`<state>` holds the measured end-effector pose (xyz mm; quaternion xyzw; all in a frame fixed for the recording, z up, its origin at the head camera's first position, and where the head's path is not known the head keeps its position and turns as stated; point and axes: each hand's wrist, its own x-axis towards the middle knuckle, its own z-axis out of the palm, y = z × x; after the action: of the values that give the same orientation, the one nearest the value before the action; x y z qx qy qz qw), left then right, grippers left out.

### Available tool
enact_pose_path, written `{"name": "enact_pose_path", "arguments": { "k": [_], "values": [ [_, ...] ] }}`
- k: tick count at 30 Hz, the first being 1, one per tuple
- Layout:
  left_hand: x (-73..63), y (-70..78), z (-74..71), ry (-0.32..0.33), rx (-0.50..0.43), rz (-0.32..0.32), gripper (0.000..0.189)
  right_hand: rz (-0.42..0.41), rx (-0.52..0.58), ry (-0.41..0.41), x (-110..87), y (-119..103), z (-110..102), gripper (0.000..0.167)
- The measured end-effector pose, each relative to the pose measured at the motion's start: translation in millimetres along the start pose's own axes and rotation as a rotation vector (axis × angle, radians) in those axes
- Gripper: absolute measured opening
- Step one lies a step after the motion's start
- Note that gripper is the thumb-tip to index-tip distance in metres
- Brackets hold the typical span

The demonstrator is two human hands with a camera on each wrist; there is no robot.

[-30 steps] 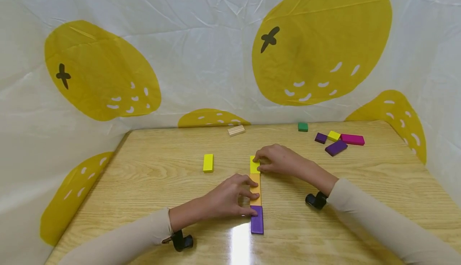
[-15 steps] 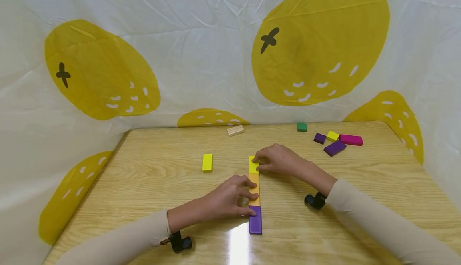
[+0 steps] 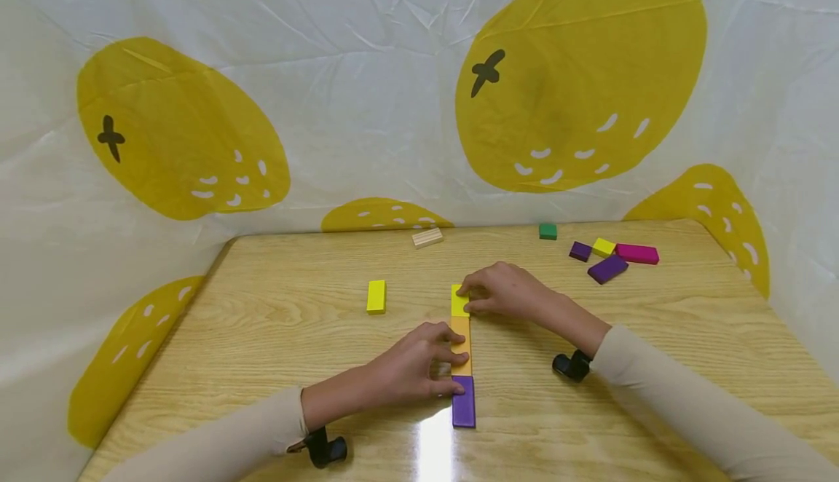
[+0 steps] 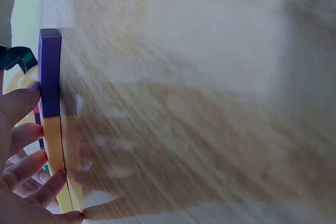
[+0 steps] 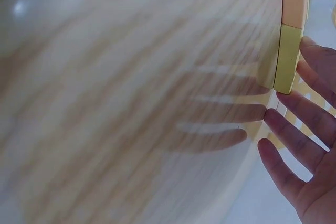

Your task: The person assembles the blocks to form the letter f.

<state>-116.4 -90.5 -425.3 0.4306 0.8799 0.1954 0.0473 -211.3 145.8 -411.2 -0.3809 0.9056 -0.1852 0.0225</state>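
Three flat blocks form a straight row on the table: a yellow block (image 3: 459, 306) at the far end, an orange block (image 3: 460, 367) in the middle and a purple block (image 3: 464, 411) nearest me. My left hand (image 3: 413, 365) rests its fingertips on the orange block and its thumb on the purple one. The fingers of my right hand (image 3: 507, 291) are fairly straight, with fingertips touching the yellow block at its far end and side. In the right wrist view, the remaining fingers (image 5: 278, 166) spread beyond that yellow block (image 5: 289, 59).
Left of the row lies another yellow block (image 3: 376, 297). Toward the back are a plain wood block (image 3: 427, 238) and a green block (image 3: 548, 231). At the back right, purple, yellow and magenta blocks (image 3: 637, 253) cluster together. A patterned white sheet (image 3: 367, 118) hangs behind the table.
The view shifts very slightly, so everything slides a little to the left in the picture. Both hands keep their places on the row of blocks.
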Motion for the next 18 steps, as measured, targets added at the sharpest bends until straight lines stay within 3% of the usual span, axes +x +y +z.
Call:
{"name": "enact_pose_path", "arguments": {
  "k": [18],
  "values": [
    [0.3, 3.2, 0.1, -0.017, -0.018, -0.022, 0.050, 0.015, -0.007, -0.022, 1.2, -2.2, -1.7, 0.023]
  ]
}}
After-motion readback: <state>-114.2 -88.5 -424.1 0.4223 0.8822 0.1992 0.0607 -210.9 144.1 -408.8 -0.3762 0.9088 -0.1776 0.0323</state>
